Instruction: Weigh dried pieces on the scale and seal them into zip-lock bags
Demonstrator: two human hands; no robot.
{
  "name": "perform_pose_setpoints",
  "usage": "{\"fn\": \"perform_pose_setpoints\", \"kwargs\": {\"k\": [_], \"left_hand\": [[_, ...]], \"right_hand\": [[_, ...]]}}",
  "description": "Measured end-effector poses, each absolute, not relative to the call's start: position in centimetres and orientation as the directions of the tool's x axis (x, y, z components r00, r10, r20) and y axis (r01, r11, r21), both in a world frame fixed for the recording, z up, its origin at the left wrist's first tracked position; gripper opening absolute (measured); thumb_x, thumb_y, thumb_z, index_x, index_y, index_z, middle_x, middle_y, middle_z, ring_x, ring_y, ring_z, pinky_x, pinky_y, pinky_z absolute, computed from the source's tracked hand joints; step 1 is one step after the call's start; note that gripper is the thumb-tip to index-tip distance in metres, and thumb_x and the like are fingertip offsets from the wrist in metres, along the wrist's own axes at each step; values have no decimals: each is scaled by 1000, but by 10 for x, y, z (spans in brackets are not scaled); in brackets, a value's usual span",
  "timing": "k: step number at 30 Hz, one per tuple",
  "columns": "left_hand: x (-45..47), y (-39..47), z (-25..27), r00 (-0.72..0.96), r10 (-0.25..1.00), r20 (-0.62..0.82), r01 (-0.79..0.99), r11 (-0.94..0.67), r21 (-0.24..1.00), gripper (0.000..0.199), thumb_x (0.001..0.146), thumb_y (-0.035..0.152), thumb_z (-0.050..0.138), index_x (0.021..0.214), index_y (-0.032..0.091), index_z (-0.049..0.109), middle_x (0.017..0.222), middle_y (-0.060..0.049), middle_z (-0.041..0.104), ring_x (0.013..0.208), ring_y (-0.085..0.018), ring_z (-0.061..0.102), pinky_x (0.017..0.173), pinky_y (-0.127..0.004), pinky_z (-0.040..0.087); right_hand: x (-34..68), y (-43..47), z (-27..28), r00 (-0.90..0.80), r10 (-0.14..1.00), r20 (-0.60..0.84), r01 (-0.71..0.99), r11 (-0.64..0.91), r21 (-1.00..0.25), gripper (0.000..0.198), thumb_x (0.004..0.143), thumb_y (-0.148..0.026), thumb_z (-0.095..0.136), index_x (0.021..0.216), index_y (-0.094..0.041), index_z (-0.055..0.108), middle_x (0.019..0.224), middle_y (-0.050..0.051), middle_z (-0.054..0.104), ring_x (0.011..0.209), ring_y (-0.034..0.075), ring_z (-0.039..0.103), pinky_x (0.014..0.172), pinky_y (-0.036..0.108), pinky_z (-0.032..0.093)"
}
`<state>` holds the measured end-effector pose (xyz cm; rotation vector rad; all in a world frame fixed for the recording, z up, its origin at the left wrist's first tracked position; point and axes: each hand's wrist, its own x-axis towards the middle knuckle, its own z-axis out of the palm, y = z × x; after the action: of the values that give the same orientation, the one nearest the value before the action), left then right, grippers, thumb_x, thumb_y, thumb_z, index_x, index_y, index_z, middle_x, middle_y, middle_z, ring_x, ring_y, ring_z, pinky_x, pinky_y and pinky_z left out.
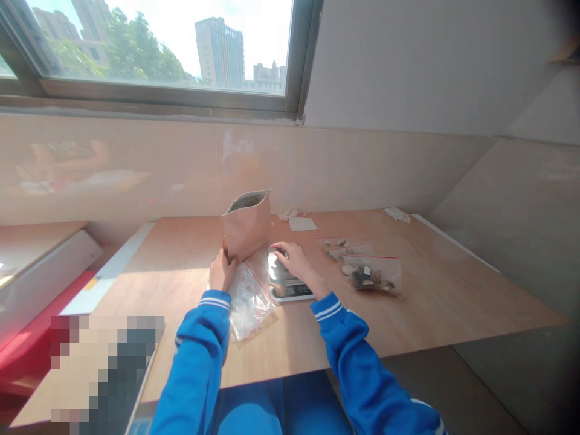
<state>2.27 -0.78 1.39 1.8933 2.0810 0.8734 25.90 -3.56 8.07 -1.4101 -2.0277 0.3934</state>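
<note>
A brown stand-up pouch [247,226] stands upright with its mouth gaping. At its lower left corner, my left hand [222,269] is closed around the edge, the fingers partly hidden behind it. My right hand [296,262] is over the shiny plate of a small kitchen scale [283,275]. Its fingers are curled towards the thumb, and whatever lies between them is too small to make out. Clear plastic zip bags [250,305] lie flat between my left forearm and the scale. The scale's dark display faces me, its digits unreadable.
Right of the scale lie a zip bag [378,272] of dark and tan dried pieces and a similar bag [338,244] behind it. A white paper card [302,224] and crumpled tissue [397,214] are near the wall. The wooden table [453,290] ends close to my lap.
</note>
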Motion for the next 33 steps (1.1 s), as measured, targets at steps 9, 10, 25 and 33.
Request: {"fn": "perform_pose_setpoints", "kwargs": {"k": [9, 10, 25, 33], "left_hand": [[22, -9, 14, -158, 956, 246, 838, -1, 546, 44, 87, 32, 47, 128, 17, 44, 111, -14, 65, 105, -30, 62, 87, -40, 46], [22, -9, 14, -157, 956, 248, 837, -5, 547, 44, 87, 32, 47, 128, 16, 44, 110, -14, 65, 104, -30, 62, 87, -40, 47], [21, -7, 10, -154, 954, 258, 841, -10, 541, 47, 87, 34, 47, 130, 16, 44, 111, -15, 65, 103, -30, 63, 84, -40, 47], [21, -7, 12, -157, 958, 241, 848, 6, 530, 43, 87, 35, 46, 125, 15, 47, 113, -15, 65, 103, -30, 63, 83, -38, 48]], "right_hand": [[250, -60, 70, -352, 873, 338, 802, 467, -372, 22, 91, -18, 50, 109, -21, 63, 107, 7, 62, 102, 22, 52, 89, 37, 36], [251, -66, 71, -358, 857, 371, 788, 491, -372, 21, 92, -17, 48, 107, -20, 63, 105, 7, 61, 99, 21, 52, 88, 35, 37], [252, -106, 44, -390, 859, 333, 733, 508, -452, 18, 91, -11, 46, 90, -20, 62, 89, 4, 61, 90, 19, 56, 80, 30, 46], [301, -96, 76, -210, 875, 436, 702, 445, -556, 25, 90, -13, 50, 104, -23, 67, 103, 6, 66, 100, 20, 59, 89, 35, 48]]}}
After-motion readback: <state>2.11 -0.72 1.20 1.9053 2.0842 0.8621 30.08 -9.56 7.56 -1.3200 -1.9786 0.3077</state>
